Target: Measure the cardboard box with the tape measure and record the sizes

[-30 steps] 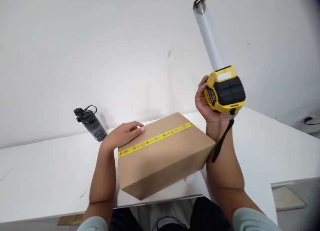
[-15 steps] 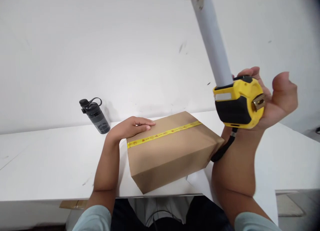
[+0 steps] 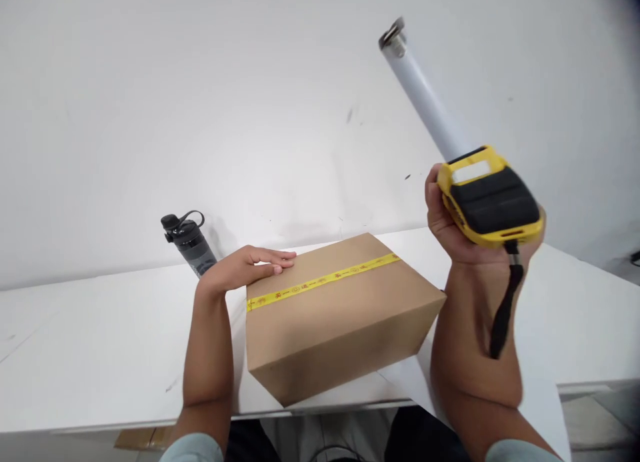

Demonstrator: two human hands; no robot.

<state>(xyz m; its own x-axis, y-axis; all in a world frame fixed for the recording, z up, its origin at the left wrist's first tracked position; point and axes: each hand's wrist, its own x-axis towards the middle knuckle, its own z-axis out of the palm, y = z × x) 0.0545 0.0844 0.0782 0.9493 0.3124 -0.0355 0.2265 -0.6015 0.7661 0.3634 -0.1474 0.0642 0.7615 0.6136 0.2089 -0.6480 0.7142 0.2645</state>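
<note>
A brown cardboard box (image 3: 345, 315) sealed with a strip of yellow tape (image 3: 325, 281) lies on the white table (image 3: 90, 355), one corner past the near edge. My left hand (image 3: 245, 267) rests flat on the box's far left corner, fingers stretched out. My right hand (image 3: 457, 225) is raised to the right of the box and wrapped round a yellow and black tape measure (image 3: 493, 199). Its white blade (image 3: 425, 99) sticks up and to the left, ending in a metal hook. A black wrist strap (image 3: 504, 309) hangs down along my forearm.
A dark water bottle (image 3: 189, 242) stands at the back of the table against the white wall, just left of my left hand. A black cable end (image 3: 635, 257) shows at the far right edge.
My right hand has turned the tape measure so its black face points at me again, fingers closed round it. The blade tilts more to the left. My left hand stays on the box.
</note>
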